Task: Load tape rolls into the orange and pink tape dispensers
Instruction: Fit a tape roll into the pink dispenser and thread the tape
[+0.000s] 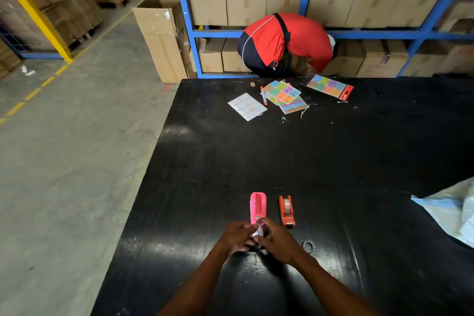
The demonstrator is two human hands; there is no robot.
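A pink tape dispenser point(258, 206) stands on the black table point(333, 161) with its cradle showing no roll. Just right of it sits a smaller orange dispenser point(286, 210) with a clear tape roll point(288, 204) seated in it. Directly in front of the pink dispenser, my left hand point(237, 237) and my right hand point(278, 240) meet around a small clear tape roll point(258, 231), which both hold between the fingertips. A small dark ring point(308, 246) lies on the table to the right of my right hand.
Coloured sticker sheets point(284, 96), a white label sheet point(247, 106) and a red marker point(263, 95) lie at the table's far side. A plastic bag point(451, 210) rests at the right edge. A person in red point(284, 43) bends at blue shelving point(307, 33) holding cardboard boxes.
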